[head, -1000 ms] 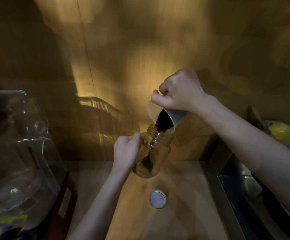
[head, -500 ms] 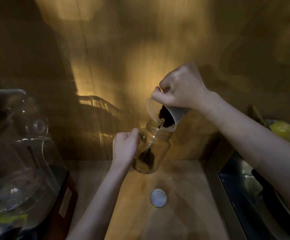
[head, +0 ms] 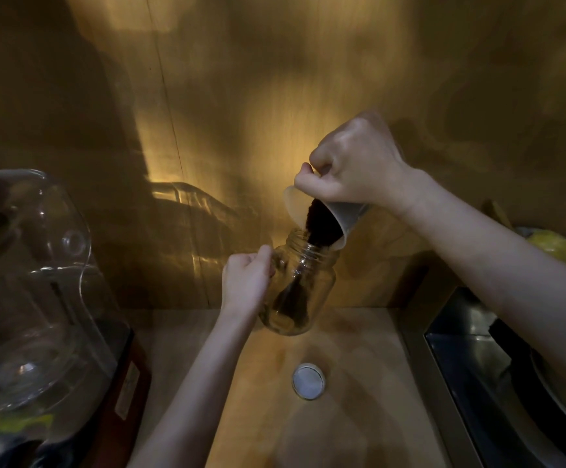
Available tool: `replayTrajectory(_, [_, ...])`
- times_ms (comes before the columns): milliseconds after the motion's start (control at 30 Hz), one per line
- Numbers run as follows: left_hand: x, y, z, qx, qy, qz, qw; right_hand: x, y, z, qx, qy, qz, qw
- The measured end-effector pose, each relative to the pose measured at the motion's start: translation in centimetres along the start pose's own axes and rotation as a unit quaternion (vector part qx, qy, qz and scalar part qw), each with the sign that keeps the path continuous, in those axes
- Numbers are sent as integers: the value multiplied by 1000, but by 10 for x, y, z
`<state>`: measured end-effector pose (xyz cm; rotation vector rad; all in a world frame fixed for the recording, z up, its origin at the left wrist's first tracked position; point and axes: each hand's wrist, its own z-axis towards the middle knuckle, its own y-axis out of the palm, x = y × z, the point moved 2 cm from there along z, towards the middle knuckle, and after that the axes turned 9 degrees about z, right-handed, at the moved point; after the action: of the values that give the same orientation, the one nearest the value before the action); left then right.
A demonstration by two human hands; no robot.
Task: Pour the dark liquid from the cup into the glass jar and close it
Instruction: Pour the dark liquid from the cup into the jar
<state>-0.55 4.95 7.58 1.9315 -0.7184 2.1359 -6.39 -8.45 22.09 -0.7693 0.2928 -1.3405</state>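
Note:
My left hand (head: 246,282) grips the glass jar (head: 303,285) by its left side and holds it tilted above the wooden counter. My right hand (head: 352,170) holds a pale plastic cup (head: 344,219) tipped steeply over the jar's open mouth. Dark liquid (head: 318,224) runs from the cup's rim into the jar and streams down its inner wall to a small pool at the bottom. The jar's round lid (head: 308,381) lies flat on the counter below the jar, apart from both hands.
A large clear plastic container (head: 28,298) stands on a dark base at the left. A steel sink (head: 498,376) with dark dishes is at the right, with something yellow (head: 552,244) behind it. A wooden wall closes off the back.
The cup has tipped further and a fuller dark stream now flows into the jar. Both hands and the jar have shifted slightly.

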Motion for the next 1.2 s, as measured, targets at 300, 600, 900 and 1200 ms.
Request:
replayTrajectory(300, [0, -1, -1, -23, -6, -14, 1000, 0, -1, 0, 4, 5, 12, 1000])
replayTrajectory(600, [2, 0, -2, -32, -11, -14, 999, -3, -1, 1, -8, -19, 4, 1000])
replayTrajectory(900, [-3, -1, 0, -35, -18, -20, 999, -4, 1, -1, -7, -22, -1, 1000])
replayTrajectory(1200, [-5, -2, 1, -37, -43, -33, 998, -11, 3, 0, -6, -43, -10, 999])
